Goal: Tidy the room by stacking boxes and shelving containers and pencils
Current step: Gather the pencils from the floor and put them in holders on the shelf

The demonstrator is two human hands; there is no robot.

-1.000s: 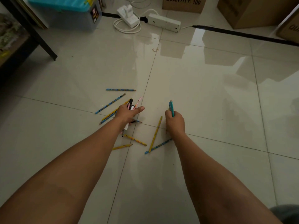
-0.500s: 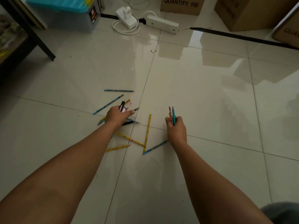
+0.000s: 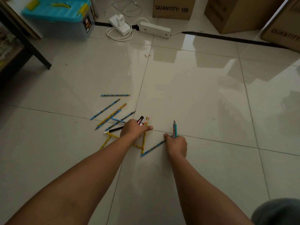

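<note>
Several blue and yellow pencils (image 3: pixel 108 114) lie scattered on the tiled floor in the middle of the view. My left hand (image 3: pixel 134 129) is down among them and holds a black pen and a pink pencil (image 3: pixel 142 121), its thumb stretched out to the right over a yellow pencil (image 3: pixel 144 140). My right hand (image 3: pixel 177 144) grips a small bunch of teal pencils (image 3: pixel 174 129) that stick up from the fist; its thumb sits at the end of a blue pencil (image 3: pixel 152 148) lying on the floor.
A clear storage box with a turquoise lid (image 3: pixel 58 18) stands at the back left beside a dark shelf leg (image 3: pixel 32 46). White power strips and cables (image 3: pixel 139 28) lie at the back. Cardboard boxes (image 3: pixel 172 8) line the far wall and right side.
My left hand has shifted right, from the pile's left part to above the yellow pencil. My right hand has dropped lower, its thumb now at the blue pencil's end.
</note>
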